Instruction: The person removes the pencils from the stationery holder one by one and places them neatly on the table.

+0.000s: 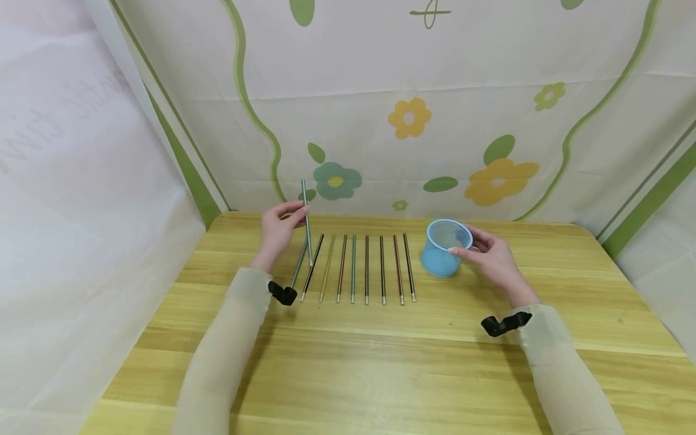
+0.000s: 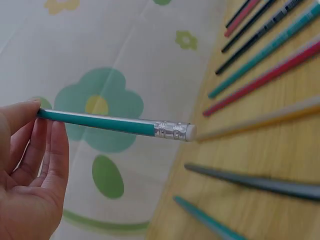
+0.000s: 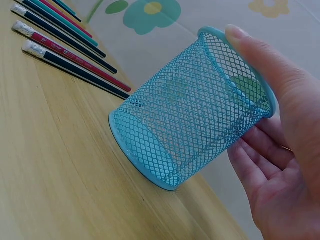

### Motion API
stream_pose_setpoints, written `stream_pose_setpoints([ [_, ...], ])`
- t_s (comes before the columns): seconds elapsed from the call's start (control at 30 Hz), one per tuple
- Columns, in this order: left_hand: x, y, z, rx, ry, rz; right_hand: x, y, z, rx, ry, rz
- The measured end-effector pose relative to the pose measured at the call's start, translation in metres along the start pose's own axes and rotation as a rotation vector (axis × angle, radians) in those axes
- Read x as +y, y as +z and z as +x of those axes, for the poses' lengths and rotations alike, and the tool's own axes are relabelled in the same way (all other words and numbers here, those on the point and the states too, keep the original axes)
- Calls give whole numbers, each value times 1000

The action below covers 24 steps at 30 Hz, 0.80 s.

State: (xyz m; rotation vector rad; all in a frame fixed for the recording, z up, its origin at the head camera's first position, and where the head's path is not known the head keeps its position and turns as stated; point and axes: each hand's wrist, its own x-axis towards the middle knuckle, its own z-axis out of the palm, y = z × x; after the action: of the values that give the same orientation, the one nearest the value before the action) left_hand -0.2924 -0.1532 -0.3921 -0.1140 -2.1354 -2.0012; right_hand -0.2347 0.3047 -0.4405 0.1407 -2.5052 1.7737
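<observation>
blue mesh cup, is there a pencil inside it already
No, the blue mesh cup is empty in the right wrist view, its mesh showing nothing inside, while the right hand holds its rim.

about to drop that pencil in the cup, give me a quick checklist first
1. Left hand pinches the teal pencil: ok.
2. Pencil lifted off the table, near upright: ok.
3. Right hand grips the blue mesh cup at the rim: ok.
4. Cup mouth open and unobstructed: ok; inside looks empty.
5. Cup upright: not ok, tilted on its base edge.
6. Pencil over the cup: not ok, the row of pencils lies between them.
</observation>
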Motion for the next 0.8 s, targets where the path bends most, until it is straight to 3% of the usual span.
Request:
stream_pose_setpoints([
  [0.37, -17, -45, -6, -36, -85, 179, 0, 0, 0, -5, 9, 19],
  [0.8, -30, -69, -5, -93, -236, 251, 0, 0, 0, -10, -4, 24],
])
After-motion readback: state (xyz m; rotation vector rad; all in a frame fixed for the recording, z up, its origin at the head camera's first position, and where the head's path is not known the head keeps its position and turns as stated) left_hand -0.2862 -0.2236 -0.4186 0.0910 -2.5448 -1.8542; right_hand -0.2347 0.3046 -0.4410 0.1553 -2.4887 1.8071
